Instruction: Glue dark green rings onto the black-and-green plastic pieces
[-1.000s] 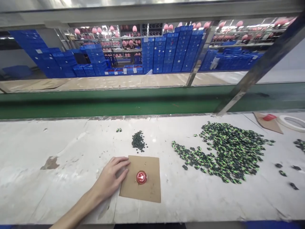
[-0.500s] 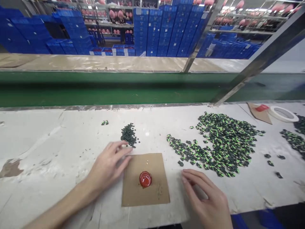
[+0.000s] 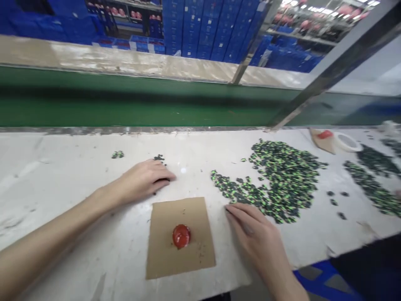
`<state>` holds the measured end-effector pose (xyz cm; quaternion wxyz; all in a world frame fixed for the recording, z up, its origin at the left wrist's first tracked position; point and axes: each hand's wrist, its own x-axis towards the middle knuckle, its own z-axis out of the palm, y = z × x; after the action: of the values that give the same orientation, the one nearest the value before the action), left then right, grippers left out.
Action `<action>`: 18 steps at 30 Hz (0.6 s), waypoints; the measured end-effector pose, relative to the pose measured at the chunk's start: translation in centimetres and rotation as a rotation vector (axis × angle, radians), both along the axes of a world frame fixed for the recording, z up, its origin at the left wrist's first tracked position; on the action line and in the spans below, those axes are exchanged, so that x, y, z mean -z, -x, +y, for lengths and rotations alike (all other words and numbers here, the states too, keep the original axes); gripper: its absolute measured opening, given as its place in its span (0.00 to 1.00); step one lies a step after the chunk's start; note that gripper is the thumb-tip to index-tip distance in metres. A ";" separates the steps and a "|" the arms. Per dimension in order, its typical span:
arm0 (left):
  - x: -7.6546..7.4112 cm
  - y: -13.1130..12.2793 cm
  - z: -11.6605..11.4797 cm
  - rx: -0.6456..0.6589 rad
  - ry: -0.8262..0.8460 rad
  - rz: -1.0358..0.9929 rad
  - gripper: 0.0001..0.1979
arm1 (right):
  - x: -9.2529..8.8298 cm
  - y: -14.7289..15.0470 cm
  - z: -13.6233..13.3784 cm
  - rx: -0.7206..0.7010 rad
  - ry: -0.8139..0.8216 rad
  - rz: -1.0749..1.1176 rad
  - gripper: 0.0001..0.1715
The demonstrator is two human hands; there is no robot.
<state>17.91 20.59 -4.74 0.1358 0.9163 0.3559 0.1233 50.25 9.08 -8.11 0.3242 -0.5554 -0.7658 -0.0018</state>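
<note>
A scuffed white bench runs along the near edge of a green belt. Beyond the belt lies a pale, worn surface, with stacks of blue crates behind it. A slanted metal post crosses the belt's right end. Brightly lit shelves holding pink shapes show far beyond the belt.

Open worktop left, piece heap right

I can read no lettering, number or brand anywhere before me; the stacked blue crates at the upper middle are too blurred to show any.
</note>
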 end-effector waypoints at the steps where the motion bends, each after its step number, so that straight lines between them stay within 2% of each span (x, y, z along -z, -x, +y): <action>1: -0.2 -0.1 0.0 -0.011 0.017 0.018 0.14 | 0.1 -0.1 0.1 -0.016 -0.011 -0.020 0.21; 4: -0.5 -0.3 0.3 -0.018 0.042 0.051 0.14 | 0.0 -0.4 0.1 -0.056 -0.014 -0.104 0.22; 10: -1.0 -1.1 0.7 0.051 0.001 0.089 0.13 | -0.6 0.2 -0.5 -0.107 0.037 -0.289 0.22; 14: -1.8 -1.9 0.1 0.114 -0.015 0.213 0.10 | -0.2 0.4 0.2 -0.157 -0.113 -0.310 0.21; 16: -1.9 -2.3 -0.3 0.114 -0.015 0.267 0.10 | 0.2 0.0 0.7 -0.183 -0.192 -0.306 0.23; 18: -1.9 -2.7 -0.4 0.086 -0.013 0.281 0.09 | 0.4 -0.5 0.6 -0.209 -0.203 -0.293 0.20</action>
<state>20.65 20.15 -2.81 0.0840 0.9398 0.3311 -0.0096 50.78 9.73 -8.48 0.2622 -0.4312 -0.8541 -0.1262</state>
